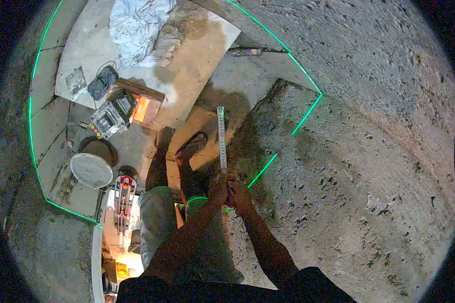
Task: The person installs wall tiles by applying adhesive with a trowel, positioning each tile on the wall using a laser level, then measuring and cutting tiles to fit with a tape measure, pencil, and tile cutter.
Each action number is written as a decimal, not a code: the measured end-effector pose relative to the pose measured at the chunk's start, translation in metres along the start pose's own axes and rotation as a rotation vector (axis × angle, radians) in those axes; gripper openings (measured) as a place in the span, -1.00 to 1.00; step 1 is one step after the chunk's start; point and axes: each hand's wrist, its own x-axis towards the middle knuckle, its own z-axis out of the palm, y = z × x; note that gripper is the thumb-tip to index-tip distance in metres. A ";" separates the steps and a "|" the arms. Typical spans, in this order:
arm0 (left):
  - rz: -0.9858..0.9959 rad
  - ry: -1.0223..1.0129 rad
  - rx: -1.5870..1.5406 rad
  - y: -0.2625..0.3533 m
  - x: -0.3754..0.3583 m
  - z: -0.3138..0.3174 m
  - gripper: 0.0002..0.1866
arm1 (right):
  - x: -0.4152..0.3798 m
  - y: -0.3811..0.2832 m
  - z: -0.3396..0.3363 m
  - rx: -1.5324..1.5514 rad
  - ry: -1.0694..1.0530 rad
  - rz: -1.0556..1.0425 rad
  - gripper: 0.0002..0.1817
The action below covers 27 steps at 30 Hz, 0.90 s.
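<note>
A tape measure (222, 141) has its pale blade drawn out, pointing away from me past my feet. My left hand (218, 189) is closed around the near end of the blade. Close beside it, my right hand (239, 196) has its fingers curled at the same end, where a dark shape that looks like the case is mostly hidden. Rough grey wall (328, 197) lies just right of both hands. A green laser line (263, 170) crosses that surface near my right hand.
A large board (202, 55) bears crumpled pale cloth (136, 30). Left of my feet stand a dusty grey device (108, 118), a wooden box (149, 103), a round-topped bucket (91, 170) and a red-and-grey tool (124, 199). A bright opening (129, 252) lies lower left.
</note>
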 end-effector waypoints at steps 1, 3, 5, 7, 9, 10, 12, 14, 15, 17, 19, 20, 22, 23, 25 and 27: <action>-0.023 0.021 -0.010 0.009 -0.004 0.001 -0.51 | 0.003 -0.029 -0.002 -0.001 -0.003 0.004 -0.60; 0.258 0.121 0.293 0.027 -0.014 0.003 -0.50 | 0.014 -0.075 -0.002 0.205 -0.051 0.642 -0.69; 0.184 0.132 0.391 0.038 -0.014 0.003 -0.50 | 0.011 -0.024 0.008 0.000 -0.079 0.436 -0.70; 0.107 0.139 0.493 0.027 -0.010 0.000 -0.50 | 0.009 -0.014 0.008 -0.197 -0.107 0.227 -0.72; 0.054 0.079 0.199 -0.008 0.004 -0.003 -0.49 | 0.009 -0.010 0.006 -0.046 -0.117 0.262 -0.70; 0.058 0.070 0.103 -0.013 0.005 -0.002 -0.50 | 0.008 -0.003 0.006 0.043 -0.124 0.273 -0.68; 0.085 0.084 0.047 -0.011 0.003 0.002 -0.51 | 0.011 0.025 0.013 0.205 -0.131 0.252 -0.65; 0.106 0.096 0.035 -0.007 0.001 0.004 -0.52 | 0.016 0.026 0.016 0.338 -0.137 0.241 -0.61; 0.107 0.099 0.032 -0.006 -0.001 0.006 -0.53 | 0.014 0.027 0.009 0.291 -0.182 0.263 -0.59; 0.113 0.105 0.058 -0.004 -0.002 0.007 -0.54 | 0.016 -0.008 -0.006 -0.025 -0.291 0.283 -0.56; 0.108 0.115 0.143 0.002 -0.003 0.007 -0.55 | 0.016 -0.005 -0.004 -0.292 -0.351 0.282 -0.53; 0.099 0.123 0.201 0.006 -0.005 0.007 -0.55 | 0.015 -0.001 0.002 -0.060 -0.284 0.379 -0.53; 0.083 0.149 0.212 0.010 -0.006 0.009 -0.56 | 0.011 0.002 0.004 0.172 -0.215 0.476 -0.53; 0.089 0.159 0.136 0.005 -0.005 0.011 -0.57 | 0.011 -0.020 -0.003 -0.213 -0.277 0.340 -0.54; 0.157 0.162 -0.165 -0.005 0.002 0.010 -0.59 | 0.011 -0.028 -0.004 -0.591 -0.333 0.191 -0.55; 0.140 0.112 -0.056 -0.012 0.006 0.001 -0.60 | 0.008 -0.005 0.000 0.483 -0.101 0.397 -0.62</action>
